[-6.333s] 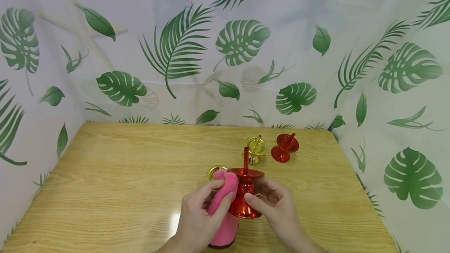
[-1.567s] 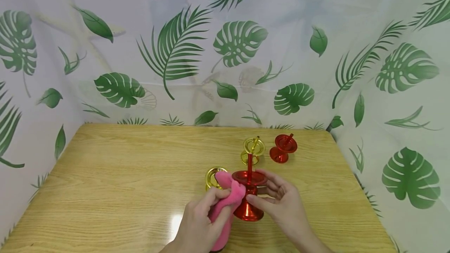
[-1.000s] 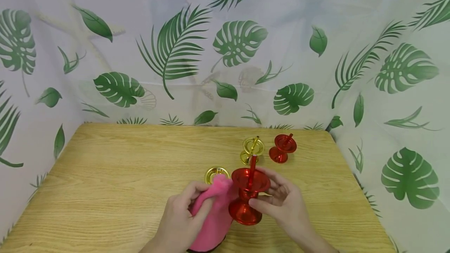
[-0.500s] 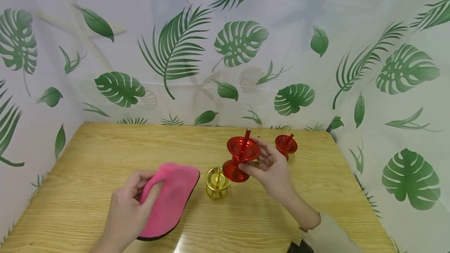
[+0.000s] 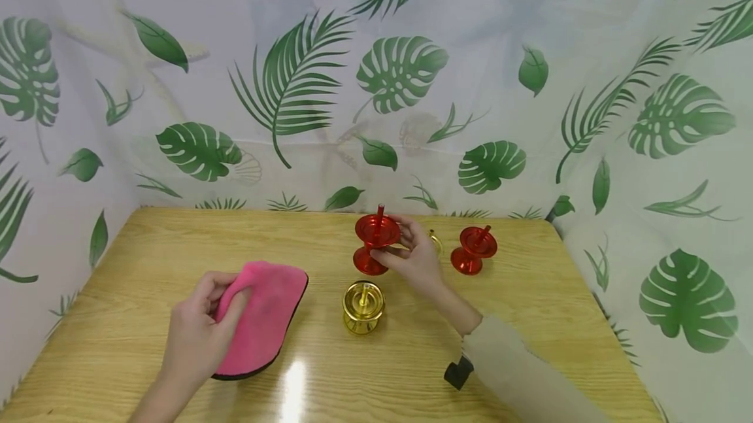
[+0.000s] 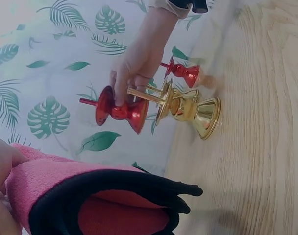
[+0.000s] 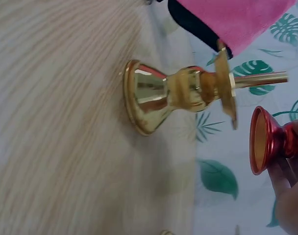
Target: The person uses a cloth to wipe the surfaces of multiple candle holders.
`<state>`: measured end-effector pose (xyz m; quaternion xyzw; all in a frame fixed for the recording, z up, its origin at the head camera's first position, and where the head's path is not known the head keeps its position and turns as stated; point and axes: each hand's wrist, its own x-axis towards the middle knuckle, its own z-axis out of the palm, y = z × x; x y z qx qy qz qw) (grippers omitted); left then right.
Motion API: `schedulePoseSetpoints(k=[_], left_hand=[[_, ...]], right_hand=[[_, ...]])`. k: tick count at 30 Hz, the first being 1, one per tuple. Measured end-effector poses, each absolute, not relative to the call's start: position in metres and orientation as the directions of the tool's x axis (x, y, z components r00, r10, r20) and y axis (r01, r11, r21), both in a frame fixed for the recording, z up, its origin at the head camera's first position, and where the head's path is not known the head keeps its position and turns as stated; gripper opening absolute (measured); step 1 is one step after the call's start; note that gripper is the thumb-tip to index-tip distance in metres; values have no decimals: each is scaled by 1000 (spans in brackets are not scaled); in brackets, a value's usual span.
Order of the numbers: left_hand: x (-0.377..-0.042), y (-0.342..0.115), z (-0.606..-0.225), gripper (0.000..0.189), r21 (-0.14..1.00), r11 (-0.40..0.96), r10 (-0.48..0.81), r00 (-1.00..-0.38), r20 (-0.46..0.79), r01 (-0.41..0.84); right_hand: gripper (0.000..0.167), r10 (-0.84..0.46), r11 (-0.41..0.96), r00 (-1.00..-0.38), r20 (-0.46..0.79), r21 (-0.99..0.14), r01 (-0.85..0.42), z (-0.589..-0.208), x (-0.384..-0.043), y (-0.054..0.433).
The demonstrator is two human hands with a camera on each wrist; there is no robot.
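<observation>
Grips pink cloth [image 5: 265, 318] in left hand [image 5: 197, 325] and raised red candlestick [image 5: 372, 240] in right hand [image 5: 414, 259], seemingly wiped but not set down, with gold candlestick [image 5: 363, 310] untouched short of right hand.

In the head view, the right hand [image 5: 419, 261] hides most of the rear gold candlestick [image 5: 438, 246].

Two red candlesticks [image 5: 372, 236], two gold candlesticks [image 5: 363, 308], one pink cloth [image 5: 265, 318].

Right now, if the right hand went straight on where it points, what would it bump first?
Beyond the red holder it grips, the right hand would probably meet the leaf-patterned backdrop first, though depth is unclear.
</observation>
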<state>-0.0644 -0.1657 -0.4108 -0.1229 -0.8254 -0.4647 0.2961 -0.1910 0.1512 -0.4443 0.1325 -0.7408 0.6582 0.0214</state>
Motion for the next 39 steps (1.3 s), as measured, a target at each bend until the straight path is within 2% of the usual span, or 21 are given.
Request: schedulePoseSetpoints(k=[13, 18, 29, 35, 39], left_hand=[[-65, -169, -413, 22, 718, 533, -102, -808, 580, 448], [-65, -167, -413, 21, 724, 525, -100, -813, 574, 447], [-64, -165, -414, 21, 723, 532, -95, -817, 569, 441], [-64, -164, -414, 21, 721, 535, -93, -818, 568, 440], [-64, -164, -415, 21, 728, 533, -98, -823, 560, 432]], right_hand=[[71, -167, 246, -979, 113, -957, -152, -486, -220, 129], [68, -127, 275, -988, 85, -954, -117, -499, -224, 126], [67, -102, 326, -990, 92, -938, -121, -510, -225, 123], [71, -90, 323, -990, 107, -937, -130, -510, -224, 124], [76, -93, 270, -994, 62, -959, -85, -507, -214, 127]])
